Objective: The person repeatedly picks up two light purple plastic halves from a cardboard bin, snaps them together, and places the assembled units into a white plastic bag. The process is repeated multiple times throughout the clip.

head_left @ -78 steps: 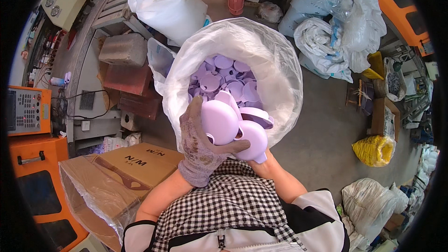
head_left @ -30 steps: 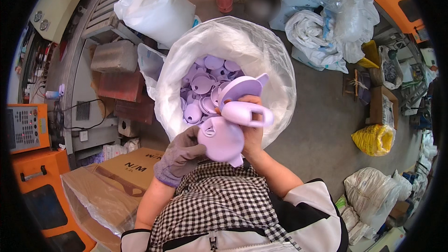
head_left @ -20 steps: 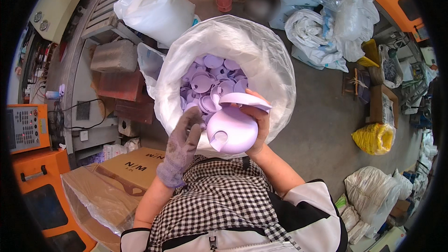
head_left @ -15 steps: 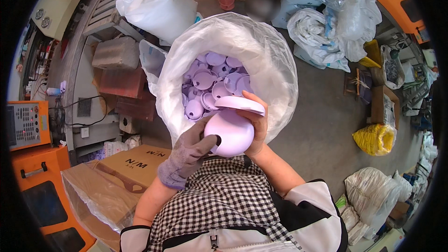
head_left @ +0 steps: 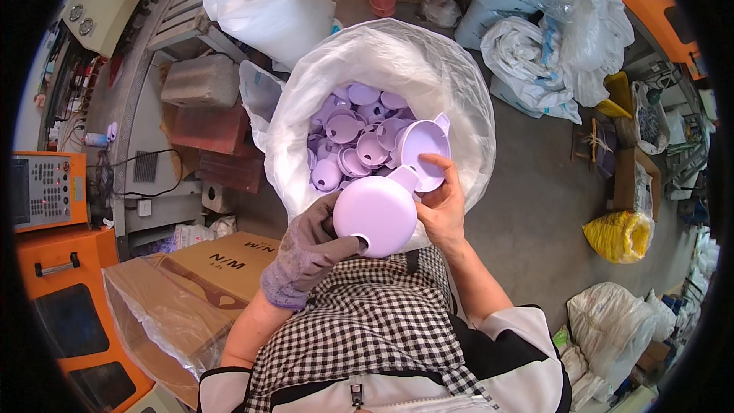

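My gloved left hand point(head_left: 310, 248) grips a domed lilac plastic shell point(head_left: 375, 214) by its lower left edge, the thumb by a round notch. The shell's smooth outer side faces up, and a tab sticks out at its upper right. My bare right hand point(head_left: 443, 206) pinches a second lilac plastic shell point(head_left: 424, 145) by its rim, hollow side up, with a small tab at its top. Below both hands is a large container lined with a clear plastic bag point(head_left: 459, 99), holding a heap of similar lilac shells point(head_left: 344, 126).
On the left stand an opened cardboard box point(head_left: 222, 268), an orange machine point(head_left: 76, 291) and a grey bench. A full white sack point(head_left: 271, 11) is behind the container. Plastic bags point(head_left: 527, 61), a yellow sack point(head_left: 619, 237) and pale sacks point(head_left: 612, 321) lie on the right.
My right hand has moved its shell up and right, away from the left one, and turned it hollow side up. The left hand's shell has rotated, showing its tab.
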`<state>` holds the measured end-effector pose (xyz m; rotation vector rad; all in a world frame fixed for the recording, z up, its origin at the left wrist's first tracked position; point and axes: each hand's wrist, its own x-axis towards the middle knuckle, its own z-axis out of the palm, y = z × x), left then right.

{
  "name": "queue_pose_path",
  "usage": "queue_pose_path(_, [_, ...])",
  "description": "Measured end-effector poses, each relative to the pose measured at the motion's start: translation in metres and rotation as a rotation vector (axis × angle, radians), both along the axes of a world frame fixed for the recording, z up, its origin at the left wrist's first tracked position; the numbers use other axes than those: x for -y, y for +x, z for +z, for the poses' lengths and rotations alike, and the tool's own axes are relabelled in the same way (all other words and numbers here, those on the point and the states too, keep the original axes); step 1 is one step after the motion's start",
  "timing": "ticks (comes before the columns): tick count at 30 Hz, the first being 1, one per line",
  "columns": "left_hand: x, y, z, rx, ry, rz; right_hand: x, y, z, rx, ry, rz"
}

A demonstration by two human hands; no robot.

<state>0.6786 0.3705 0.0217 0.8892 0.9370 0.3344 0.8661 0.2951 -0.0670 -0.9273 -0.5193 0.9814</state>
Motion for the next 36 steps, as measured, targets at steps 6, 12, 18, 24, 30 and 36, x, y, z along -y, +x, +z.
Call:
queue_pose_path(6, [0.005,-0.002,-0.002,0.042,-0.011,0.098,0.014,0.004,-0.023,-0.332,0.013,0.169])
queue_pose_path(12, [0.008,-0.005,-0.008,0.093,-0.005,0.192,0.012,-0.002,-0.009,-0.509,-0.021,0.205])
queue_pose_path(18, [0.002,-0.017,-0.019,0.140,0.125,0.239,0.013,-0.001,0.011,-0.572,-0.128,0.285])
queue_pose_path(24, [-0.006,-0.025,-0.029,0.275,0.092,0.291,0.019,0.003,0.005,-0.450,-0.199,0.321])
queue_pose_path(30, [-0.008,-0.026,-0.029,0.267,0.110,0.307,0.024,0.001,-0.004,-0.534,-0.066,0.320])
queue_pose_path(36, [-0.011,-0.034,-0.038,0.266,0.122,0.327,0.025,-0.002,-0.006,-0.579,0.017,0.327])
